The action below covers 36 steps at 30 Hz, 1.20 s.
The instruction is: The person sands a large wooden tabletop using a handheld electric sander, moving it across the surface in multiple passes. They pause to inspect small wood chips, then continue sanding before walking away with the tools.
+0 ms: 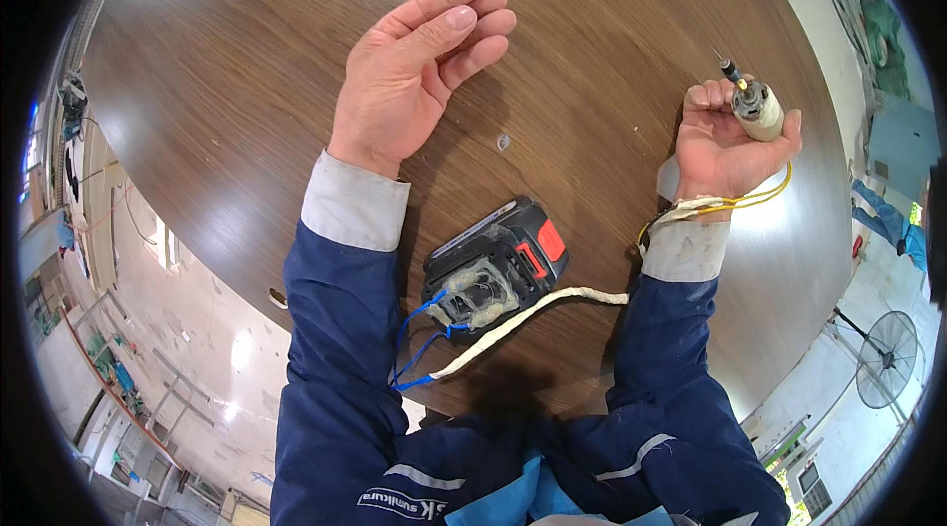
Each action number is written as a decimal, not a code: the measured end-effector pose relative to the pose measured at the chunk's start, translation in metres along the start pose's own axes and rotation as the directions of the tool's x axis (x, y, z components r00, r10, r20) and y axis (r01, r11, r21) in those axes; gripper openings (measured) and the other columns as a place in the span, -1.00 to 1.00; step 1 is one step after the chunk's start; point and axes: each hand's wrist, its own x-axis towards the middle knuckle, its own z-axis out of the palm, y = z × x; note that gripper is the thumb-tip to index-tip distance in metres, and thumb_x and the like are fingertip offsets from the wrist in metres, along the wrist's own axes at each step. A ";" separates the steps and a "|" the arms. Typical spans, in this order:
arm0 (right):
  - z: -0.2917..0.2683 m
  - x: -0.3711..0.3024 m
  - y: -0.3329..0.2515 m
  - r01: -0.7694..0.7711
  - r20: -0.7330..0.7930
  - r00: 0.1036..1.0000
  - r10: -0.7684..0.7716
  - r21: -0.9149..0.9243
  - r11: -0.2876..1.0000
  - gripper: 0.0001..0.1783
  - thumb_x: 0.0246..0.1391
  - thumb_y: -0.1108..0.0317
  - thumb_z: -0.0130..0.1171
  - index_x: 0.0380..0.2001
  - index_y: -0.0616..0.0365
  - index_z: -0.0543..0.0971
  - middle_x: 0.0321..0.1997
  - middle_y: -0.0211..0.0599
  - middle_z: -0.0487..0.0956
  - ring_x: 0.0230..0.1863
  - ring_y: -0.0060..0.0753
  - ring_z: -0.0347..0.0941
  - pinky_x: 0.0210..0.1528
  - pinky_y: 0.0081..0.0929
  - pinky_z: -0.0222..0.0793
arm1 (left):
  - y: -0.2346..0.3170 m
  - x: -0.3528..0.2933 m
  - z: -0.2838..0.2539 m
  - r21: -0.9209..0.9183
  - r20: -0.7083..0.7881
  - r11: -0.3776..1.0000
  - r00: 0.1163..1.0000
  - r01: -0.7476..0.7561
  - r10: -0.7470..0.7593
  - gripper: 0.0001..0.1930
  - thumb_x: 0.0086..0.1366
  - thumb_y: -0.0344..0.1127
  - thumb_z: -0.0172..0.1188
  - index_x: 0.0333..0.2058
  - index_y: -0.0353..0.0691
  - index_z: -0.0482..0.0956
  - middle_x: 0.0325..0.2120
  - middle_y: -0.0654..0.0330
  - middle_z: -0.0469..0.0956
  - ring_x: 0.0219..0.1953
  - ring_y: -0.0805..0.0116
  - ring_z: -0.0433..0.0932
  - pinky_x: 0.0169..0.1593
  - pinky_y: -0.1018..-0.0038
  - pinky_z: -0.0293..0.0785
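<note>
Motor point(759, 112) gripped in right hand point(725, 146) at far right, long axis tilted, tipped shaft pointing up-left, away. Left hand point(414, 72) resting palm-up, fingers loosely curled, holding nothing, on table point(592, 23).

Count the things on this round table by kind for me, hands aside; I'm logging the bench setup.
Battery pack, black with a red tab: 1
Small motor, held in the right hand: 1
White-wrapped cable: 1
Blue wires: 2
Yellow wire: 1
Total: 6
</note>
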 end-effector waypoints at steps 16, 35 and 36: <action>0.006 -0.004 0.000 0.013 -0.044 0.999 -0.013 -0.015 1.000 -0.32 0.17 -0.28 0.13 -0.28 0.28 0.55 -0.40 -0.22 0.48 -0.43 -0.26 0.36 -0.33 -0.29 0.28 | 0.003 -0.001 0.010 -0.046 -0.043 0.999 0.999 0.013 -0.015 -0.41 0.34 -0.70 -0.14 0.37 -0.56 0.22 0.35 -0.32 0.29 0.44 -0.15 0.29 0.50 0.11 0.31; 0.009 -0.007 0.001 0.020 -0.082 0.996 -0.022 -0.019 1.000 -0.32 0.17 -0.27 0.14 -0.29 0.28 0.57 -0.40 -0.22 0.51 -0.43 -0.25 0.39 -0.33 -0.27 0.32 | 0.000 -0.003 0.002 -0.155 0.004 0.986 0.998 0.068 -0.068 -0.65 0.60 -0.15 0.04 0.11 -0.32 0.50 -0.09 0.14 0.61 -0.08 0.36 0.62 -0.01 0.47 0.69; 0.009 -0.007 0.001 0.024 -0.079 0.997 -0.026 -0.026 0.999 -0.32 0.17 -0.27 0.14 -0.29 0.28 0.57 -0.40 -0.22 0.51 -0.43 -0.25 0.39 -0.33 -0.27 0.32 | 0.001 -0.003 0.002 -0.156 0.009 0.985 0.997 0.076 -0.076 -0.65 0.61 -0.12 0.04 0.10 -0.30 0.52 -0.16 0.20 0.60 -0.16 0.43 0.62 -0.08 0.52 0.69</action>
